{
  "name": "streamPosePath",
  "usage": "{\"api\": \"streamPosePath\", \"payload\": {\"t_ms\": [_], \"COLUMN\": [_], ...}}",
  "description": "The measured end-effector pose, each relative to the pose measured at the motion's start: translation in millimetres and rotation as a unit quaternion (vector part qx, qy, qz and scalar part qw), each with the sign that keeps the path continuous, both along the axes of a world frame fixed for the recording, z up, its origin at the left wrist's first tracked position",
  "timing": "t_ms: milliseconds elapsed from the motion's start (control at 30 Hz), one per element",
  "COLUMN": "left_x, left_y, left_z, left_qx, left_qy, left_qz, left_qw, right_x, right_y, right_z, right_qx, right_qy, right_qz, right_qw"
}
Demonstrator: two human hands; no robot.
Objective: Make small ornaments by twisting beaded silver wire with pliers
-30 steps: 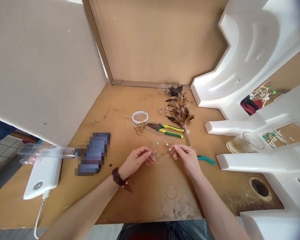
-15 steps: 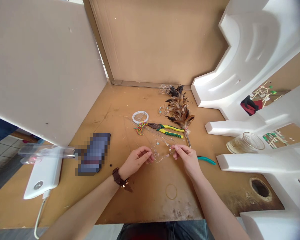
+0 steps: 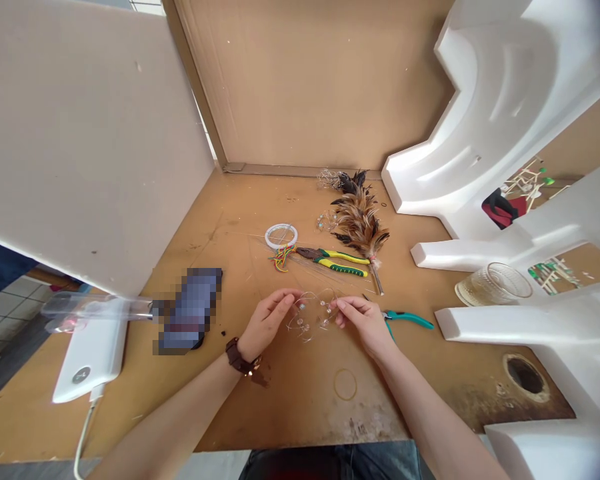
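A thin clear wire loop with several small shiny beads (image 3: 301,323) spans the gap between my two hands, above the brown table. My left hand (image 3: 267,322) pinches its left side between thumb and fingers. On the right side, my right hand (image 3: 364,323) pinches the wire near a few beads. Teal-handled pliers (image 3: 411,319) lie beside my right hand, partly hidden by it. Beyond the hands rest yellow-green pliers (image 3: 341,262), a white ring (image 3: 281,237) with colourful threads (image 3: 281,259), and a brown feather bundle (image 3: 359,217).
A phone (image 3: 193,308) and a white power bank (image 3: 91,357) with a cable lie at the left. White moulded frames and a glass (image 3: 500,285) stand at the right. A rubber band (image 3: 345,385) lies near the front edge, a hole (image 3: 525,375) at the right.
The beaded wire has shifted slightly left and turned, its loops now spread differently. My right hand has moved a little left, uncovering more of the teal pliers.
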State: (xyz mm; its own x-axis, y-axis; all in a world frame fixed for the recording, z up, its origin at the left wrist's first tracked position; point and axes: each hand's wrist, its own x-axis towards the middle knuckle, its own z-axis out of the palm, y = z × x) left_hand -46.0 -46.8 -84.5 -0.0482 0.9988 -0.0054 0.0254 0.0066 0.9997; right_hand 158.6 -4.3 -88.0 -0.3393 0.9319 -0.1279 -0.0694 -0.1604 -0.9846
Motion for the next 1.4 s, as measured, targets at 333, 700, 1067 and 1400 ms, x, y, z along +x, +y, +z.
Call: {"api": "streamPosePath", "payload": {"t_ms": [333, 700, 1067, 1400], "left_x": [7, 18, 17, 18], "left_y": [0, 1, -1, -3], "left_z": [-1.6, -8.0, -13.3, -11.9], "left_qx": [-0.03, -0.078, -0.068, -0.085], "left_qy": [0.021, -0.005, 0.063, 0.063], "left_qz": [0.015, -0.068, -0.105, -0.115], "left_qw": [0.999, 0.995, 0.99, 0.988], "right_x": [4, 0, 1, -1], "right_y": [3, -16, -16, -19], "right_z": [5.0, 17.7, 17.7, 21.7], "right_qx": [0.013, 0.327, 0.398, 0.441], "right_qy": [-0.01, -0.208, -0.296, -0.36], "right_qz": [-0.042, 0.109, 0.166, 0.195], "right_qw": [0.999, 0.915, 0.852, 0.799]}}
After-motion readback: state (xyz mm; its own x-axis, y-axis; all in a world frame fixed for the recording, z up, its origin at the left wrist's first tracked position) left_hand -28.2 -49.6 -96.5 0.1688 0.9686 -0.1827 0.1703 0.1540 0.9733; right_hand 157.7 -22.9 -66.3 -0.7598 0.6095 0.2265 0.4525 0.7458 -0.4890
